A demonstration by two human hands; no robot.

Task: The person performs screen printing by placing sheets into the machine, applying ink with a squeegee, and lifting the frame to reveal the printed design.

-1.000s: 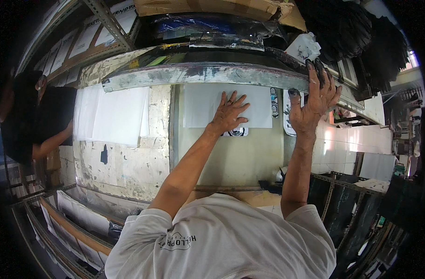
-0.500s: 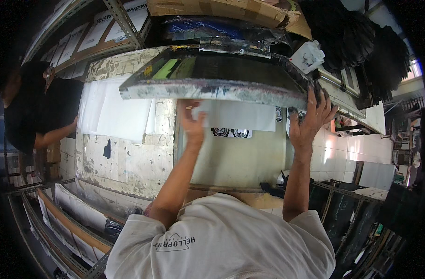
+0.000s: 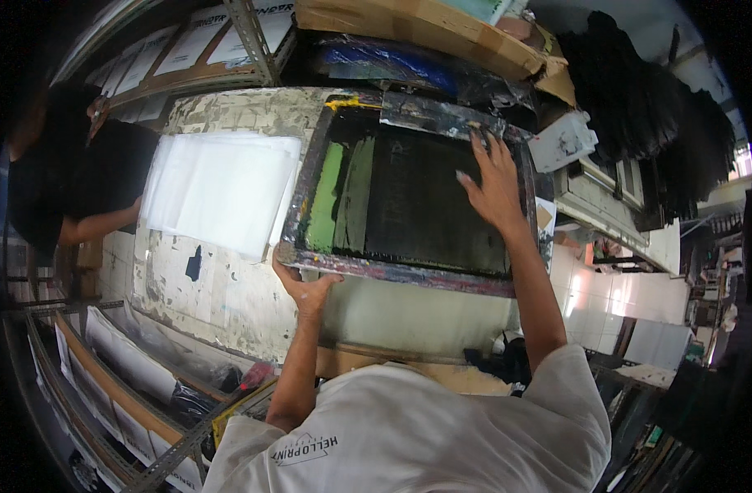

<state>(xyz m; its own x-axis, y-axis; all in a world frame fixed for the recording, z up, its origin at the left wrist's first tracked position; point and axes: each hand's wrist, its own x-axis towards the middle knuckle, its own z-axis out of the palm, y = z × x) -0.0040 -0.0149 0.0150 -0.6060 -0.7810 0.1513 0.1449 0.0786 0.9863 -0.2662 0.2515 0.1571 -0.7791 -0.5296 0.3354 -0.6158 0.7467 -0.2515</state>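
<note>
A screen printing frame (image 3: 396,269) lies lowered over the pale printing board (image 3: 417,316), its dark mesh edged by a strip of green ink (image 3: 322,205) at the left. My left hand (image 3: 308,289) grips the frame's near left corner, thumb along the near edge; the other fingers are partly hidden by the frame. My right hand (image 3: 498,185) is over the far right part of the mesh, fingers spread and pointing to the paint-stained bar (image 3: 442,119) at the far edge. Whether its fingertips touch anything is hard to tell. The frame hides the sheet and black prints seen earlier.
White sheets (image 3: 220,193) are stacked on the stained table to the left. A white plastic jug (image 3: 563,141) stands by the frame's far right corner. Another person (image 3: 84,181) is at the left. Racks (image 3: 138,411) flank the near left, and cardboard (image 3: 425,37) lies at the back.
The raised frame has come down flat over the board. My left hand went from the sheet beneath to the frame's corner; my right hand left the right corner and moved over the mesh.
</note>
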